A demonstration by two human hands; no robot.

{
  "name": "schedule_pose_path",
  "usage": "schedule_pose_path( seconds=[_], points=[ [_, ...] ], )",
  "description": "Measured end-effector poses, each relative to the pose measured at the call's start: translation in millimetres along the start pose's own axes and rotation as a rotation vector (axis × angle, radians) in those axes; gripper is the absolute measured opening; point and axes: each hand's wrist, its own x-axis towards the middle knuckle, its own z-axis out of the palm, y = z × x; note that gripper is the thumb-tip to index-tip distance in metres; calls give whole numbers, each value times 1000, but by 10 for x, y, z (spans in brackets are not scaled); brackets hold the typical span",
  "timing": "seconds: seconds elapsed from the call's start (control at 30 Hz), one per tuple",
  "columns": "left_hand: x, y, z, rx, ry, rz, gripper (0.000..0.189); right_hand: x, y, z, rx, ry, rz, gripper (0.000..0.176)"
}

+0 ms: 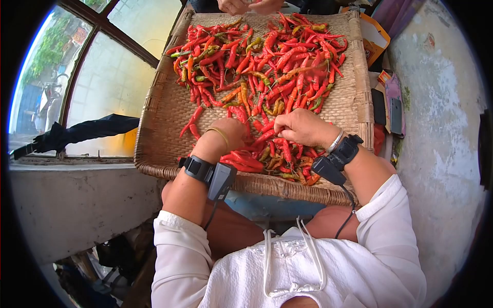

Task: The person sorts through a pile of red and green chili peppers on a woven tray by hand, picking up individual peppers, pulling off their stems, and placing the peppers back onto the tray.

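Red chili peppers, a few of them green or orange, lie in a wide woven basket in front of me. My left hand is closed low over the peppers, with red chili showing right at its fingers; its fingertips are mostly hidden. Just to the right, my right hand has thumb and fingers pinched together above the nearer pile. Whatever sits in that pinch is too small or covered to make out. Both wrists wear black strapped devices.
Another person's hands are at the basket's far edge. A window and a folded black umbrella stand on the left. A phone and boxes line the right side, beside a worn wall.
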Motion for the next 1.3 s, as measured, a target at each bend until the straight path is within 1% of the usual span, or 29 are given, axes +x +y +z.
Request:
schedule_pose_path(
  seconds=[0.03, 0.07, 0.1, 0.17, 0.23, 0.27, 0.3, 0.33, 0.37, 0.43, 0.47, 0.53, 0.57, 0.63, 0.67, 0.7, 0.77, 0.8, 0.83, 0.9, 0.93, 0.97, 1.03, 1.17, 1.23, 1.3],
  points=[
    [4, -19, 23, -29, 24, 34, 25, 18, -29, -21, 145, 147, -45, 13],
    [15, -26, 44, -28, 25, 33, 25, 2, -70, -70, 297, 181, 0, 13],
    [10, 10, 14, 8, 23, 6, 27, -5, -95, -119, 296, 181, 0, 13],
    [-12, 73, -63, 39, 24, -22, 30, -14, -105, -208, 569, 109, 196, 14],
    [-93, 176, -240, -355, 425, 102, 31, -44, -146, -268, 608, 109, 210, 17],
    [-97, 231, -262, -358, 425, 102, 31, -64, -175, -281, 777, 102, 192, 19],
    [-97, 295, -273, -574, 474, 213, 29, -80, -206, -292, 946, 94, 171, 20],
    [-100, 335, -279, -790, 521, 324, 28, -92, -236, -295, 987, 90, 145, 22],
    [-106, 350, -283, -792, 523, 322, 28, -88, -244, -289, 986, 86, 145, 22],
    [-110, 366, -287, -1191, 79, 212, 21, -84, -247, -279, 1093, 132, 166, 21],
    [-113, 351, -292, -1192, 77, 212, 21, -77, -225, -269, 1093, 132, 168, 21],
    [-113, 285, -308, -1216, -79, 118, 18, -47, -130, -232, 1190, 274, 231, 21],
    [-104, 255, -317, -1215, -81, 119, 18, -30, -74, -221, 1191, 276, 233, 21],
    [-73, 182, -347, -832, 103, 14, 17, 4, 49, -214, 860, 302, 350, 21],
    [-41, 127, -386, -1136, 166, -27, 21, 15, 92, -221, 663, 237, 364, 23],
    [-21, 127, -422, -1135, 165, -28, 21, 20, 114, -186, 665, 237, 364, 23],
    [-3, 146, -487, -1611, 722, 80, 22, 25, 138, -113, 336, 113, 263, 22],
    [-14, 72, -463, -1459, 690, 46, 18, 9, 50, -126, 380, 64, 318, 25],
    [-37, 23, -428, -1458, 691, 45, 18, -4, 40, -104, 380, 64, 316, 25],
    [-87, -17, -344, -512, 385, 47, 12, -17, 48, -67, 237, 1, 167, 24],
    [-120, 11, -294, -323, 319, 67, 14, -23, 42, -72, 242, -35, 163, 25],
    [-100, 11, -219, -181, 172, 41, 21, -23, 44, -70, 246, -34, 166, 25],
    [-121, 64, -146, 42, -21, -14, 24, -14, 45, -66, 210, -84, 164, 26],
    [-123, 119, -94, 67, -59, -25, 25, -13, 53, -30, 167, -94, 131, 27],
    [-94, 154, -82, 125, -20, -33, 23, -25, 63, -13, 149, -99, 132, 27],
    [-28, 114, -71, 106, -20, -25, 21, -29, 29, -32, 148, -96, 131, 27]
  ],
)
